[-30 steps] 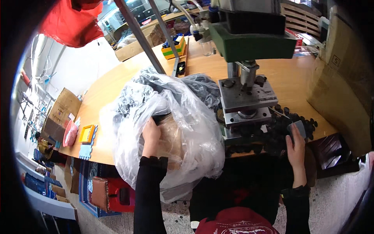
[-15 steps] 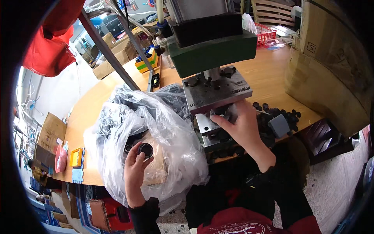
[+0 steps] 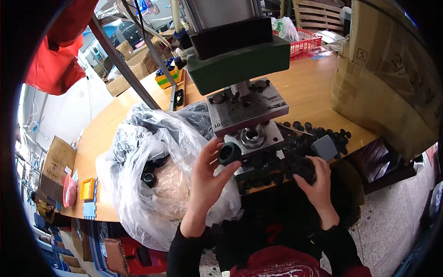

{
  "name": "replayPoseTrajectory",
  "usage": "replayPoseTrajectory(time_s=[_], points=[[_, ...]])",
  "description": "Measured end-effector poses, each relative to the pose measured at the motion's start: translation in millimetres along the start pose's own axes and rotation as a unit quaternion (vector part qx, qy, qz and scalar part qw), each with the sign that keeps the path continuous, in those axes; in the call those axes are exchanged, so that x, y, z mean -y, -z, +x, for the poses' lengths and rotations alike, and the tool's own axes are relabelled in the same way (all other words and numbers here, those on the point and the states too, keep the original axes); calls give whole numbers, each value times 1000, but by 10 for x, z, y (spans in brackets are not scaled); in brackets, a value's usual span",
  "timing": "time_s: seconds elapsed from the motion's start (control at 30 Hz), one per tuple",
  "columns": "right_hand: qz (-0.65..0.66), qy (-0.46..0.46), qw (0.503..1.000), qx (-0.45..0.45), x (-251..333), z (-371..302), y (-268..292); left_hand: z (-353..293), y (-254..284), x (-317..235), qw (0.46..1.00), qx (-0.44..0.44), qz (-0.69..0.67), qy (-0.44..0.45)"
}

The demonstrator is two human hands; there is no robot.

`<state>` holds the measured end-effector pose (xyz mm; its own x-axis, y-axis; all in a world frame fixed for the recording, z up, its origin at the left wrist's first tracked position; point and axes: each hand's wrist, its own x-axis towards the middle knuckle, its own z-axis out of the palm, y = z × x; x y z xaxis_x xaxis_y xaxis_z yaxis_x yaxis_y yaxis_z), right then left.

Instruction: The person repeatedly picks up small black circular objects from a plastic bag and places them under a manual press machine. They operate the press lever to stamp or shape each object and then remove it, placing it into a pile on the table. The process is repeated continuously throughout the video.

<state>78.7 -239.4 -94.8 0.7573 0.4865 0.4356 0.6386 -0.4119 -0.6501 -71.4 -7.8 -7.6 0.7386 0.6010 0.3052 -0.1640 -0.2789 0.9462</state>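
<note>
My left hand point(image 3: 205, 180) grips a black round hollow cap point(image 3: 229, 153) between thumb and fingers, just left of the press's lower die. On that lower die block, a round metal socket point(image 3: 252, 136) shows with an opening in its middle. Above it hangs the steel upper die plate point(image 3: 249, 107) under the green press head point(image 3: 237, 64). My right hand point(image 3: 319, 185) is closed around a dark round part point(image 3: 303, 170) at the table's front edge, its exact kind unclear. Right of the die lies a heap of small black round parts point(image 3: 339, 138).
A large clear plastic bag point(image 3: 138, 143) of black parts lies left of the press. One black cap point(image 3: 148, 179) shows in it. A grey block point(image 3: 325, 147) sits among the loose parts. Cardboard point(image 3: 383, 87) stands at right, and a red basket point(image 3: 304, 44) behind.
My right hand has come out from between the dies, down and right to the loose parts. My left hand has moved right from over the bag to the die with a black cap.
</note>
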Motion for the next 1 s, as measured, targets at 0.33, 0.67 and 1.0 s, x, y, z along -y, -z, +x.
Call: replayPoseTrajectory(time_s=[0.33,0.67,1.0], points=[[-179,-257,950,-7,-1801,-1165,868,614,-519,166,966,24,255,-40],[-80,-83,993,-9,-981,-119,543,597,-521,221,977,22,211,-9],[-340,-57,931,120,-759,458,43,-175,-163,100,953,-115,257,-109]])
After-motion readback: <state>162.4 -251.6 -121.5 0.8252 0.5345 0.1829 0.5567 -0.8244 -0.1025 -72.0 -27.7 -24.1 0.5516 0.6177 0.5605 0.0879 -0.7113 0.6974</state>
